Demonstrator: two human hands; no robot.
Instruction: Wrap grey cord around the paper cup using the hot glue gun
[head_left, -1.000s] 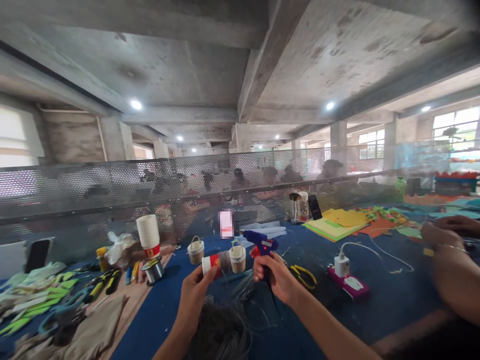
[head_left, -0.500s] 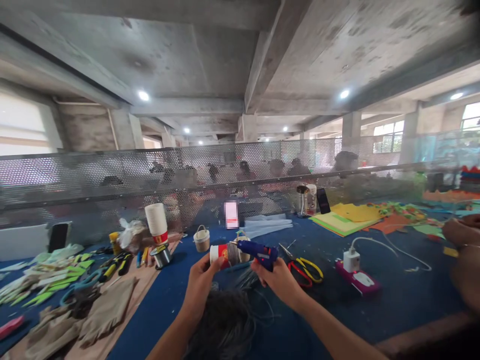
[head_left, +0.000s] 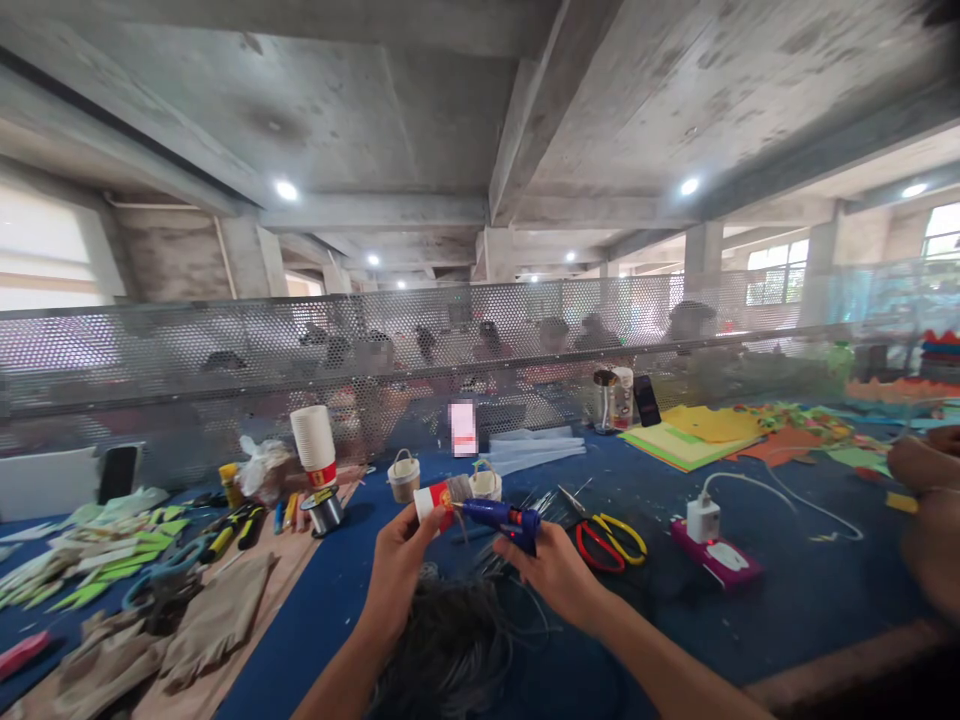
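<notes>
My left hand is closed round a small paper cup with a red band, held on its side and partly wrapped in grey cord. My right hand grips a blue glue gun tilted leftward, its nozzle touching the cup's side. A tangle of grey cord lies under both wrists on the blue table. Two small cord-wrapped baskets with handles stand just behind the cup.
Scissors with red and yellow handles lie right of my hand, then a pink power strip with a white plug. A stack of paper cups, a wire spool and tools sit left. A mesh partition runs across; another person's arm is far right.
The glue gun swung from upright to tilted left and its nozzle came onto the cup. My left hand raised the cup slightly; the camera shifted left.
</notes>
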